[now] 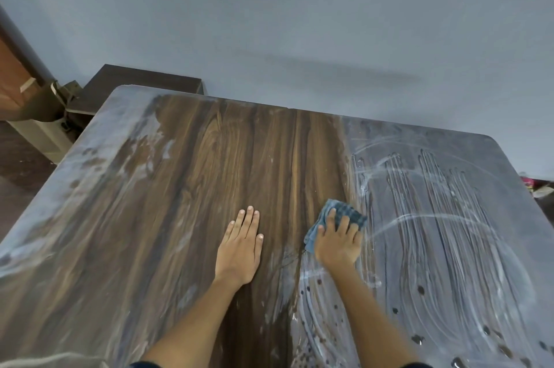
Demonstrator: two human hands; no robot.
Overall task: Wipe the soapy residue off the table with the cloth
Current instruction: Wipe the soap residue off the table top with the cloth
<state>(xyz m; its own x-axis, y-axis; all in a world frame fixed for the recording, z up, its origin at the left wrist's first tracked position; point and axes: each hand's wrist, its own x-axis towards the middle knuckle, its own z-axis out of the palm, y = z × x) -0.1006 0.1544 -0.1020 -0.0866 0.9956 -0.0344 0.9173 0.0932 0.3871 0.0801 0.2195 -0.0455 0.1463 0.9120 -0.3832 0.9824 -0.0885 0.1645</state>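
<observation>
Head view: the cloth (338,222), a blue checked rag bunched small, lies on the desk (209,172) a little right of the middle, toward the near edge. It sits right on the line where bare wood meets the soapy film. The right hand (338,243) presses it down with fingers spread flat over it, not curled around it. The left hand (239,243) rests flat and empty on the dry wood just beside, fingers straight and together, apparently for support.

The residue (434,217) covers the whole right part of the desk, from the far right corner to the near edge, as a whitish film with swirl and streak marks and dark droplets near the near right corner. A broad middle band shows clean wood grain. Along the left edge and the far left corner a paler, patchy haze (90,175) remains, with another smear at the near left corner.

My judgement is that the job is roughly half done: the middle is cleared, the right side is wholly left, and the left edge needs another pass.
</observation>
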